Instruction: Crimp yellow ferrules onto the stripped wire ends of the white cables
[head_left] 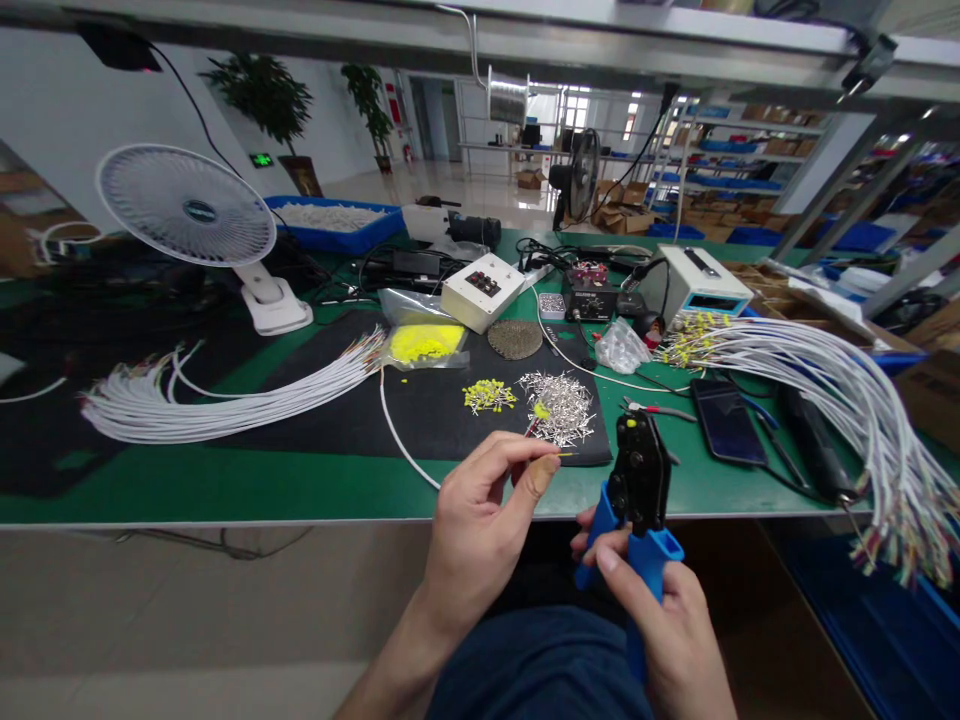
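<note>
My left hand (480, 520) is closed, thumb and forefinger pinching thin coloured wires at the end of a white cable (400, 430). A fine yellow wire tip (561, 455) sticks out past the thumb, and a yellow sleeve (541, 410) shows just above the fingers. My right hand (667, 630) is wrapped round the blue handles of a black-headed crimping tool (641, 470), its head pointing up. Beyond my left hand lies a heap of silvery pins (570, 400). Beside it is a smaller pile of yellow-capped pins (487, 395).
Bundled white cables (247, 410) lie left; another bundle (847, 390) hangs over the right edge. A bag of yellow sleeves (426, 342) rests on the black mat (337, 400). Around them are a phone (727, 420), a white fan (187, 207), and a white switch box (482, 290).
</note>
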